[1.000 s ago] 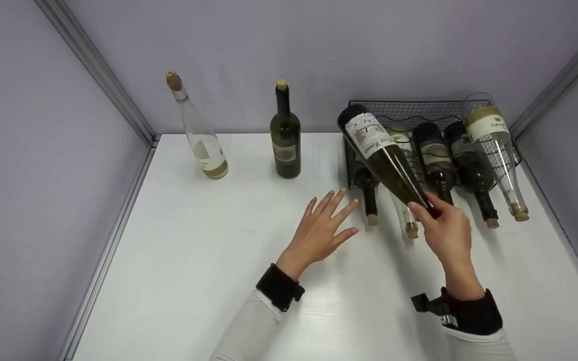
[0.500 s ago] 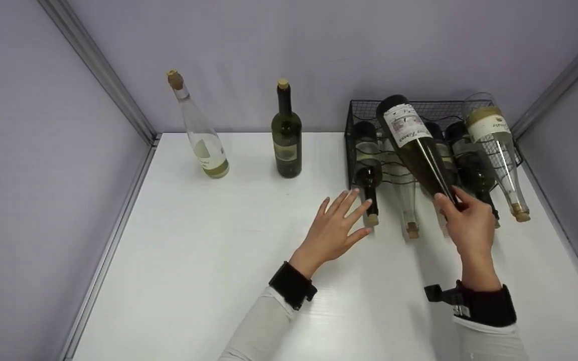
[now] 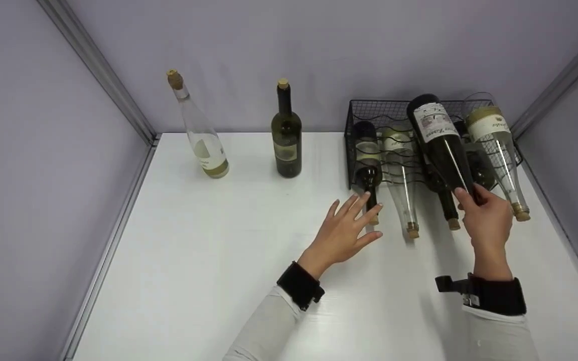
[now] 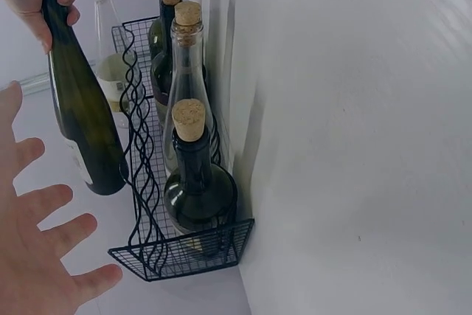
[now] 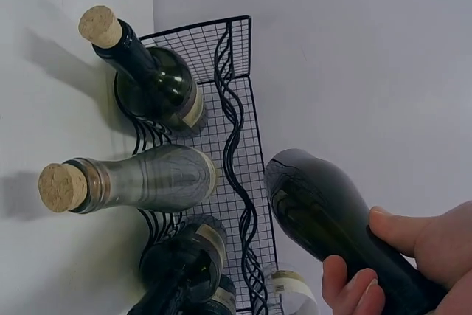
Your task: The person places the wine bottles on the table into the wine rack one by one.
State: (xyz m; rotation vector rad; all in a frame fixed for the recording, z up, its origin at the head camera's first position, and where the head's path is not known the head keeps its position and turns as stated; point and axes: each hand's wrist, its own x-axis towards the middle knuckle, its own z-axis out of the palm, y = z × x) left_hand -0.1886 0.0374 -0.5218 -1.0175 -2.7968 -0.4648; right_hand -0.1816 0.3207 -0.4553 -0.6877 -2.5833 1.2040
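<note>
A dark green wine bottle [image 3: 442, 145] with a white label is held by the neck in my right hand [image 3: 489, 218]. It slants over the black wire wine rack [image 3: 363, 108], base toward the back wall. In the left wrist view its base end overlaps the rack's wavy upper wires. My left hand [image 3: 341, 234] hovers with spread fingers at the rack's front left, holding nothing. Its fingertips overlap the neck of a corked dark bottle [image 3: 368, 173] lying in the rack. Beside that lies a clear bottle [image 3: 403, 185], then another dark bottle [image 3: 448, 206].
A clear corked bottle [image 3: 504, 160] lies higher up at the rack's right end, by the right wall. To the left, a clear bottle [image 3: 208, 153] and a dark green wine bottle [image 3: 287, 133] stand upright on the white table [image 3: 193, 260]. Walls enclose the back and sides.
My right hand has carried the wine bottle rightward over the rack, turning it more toward straight front-to-back. My left hand has drifted right, fingers still spread.
</note>
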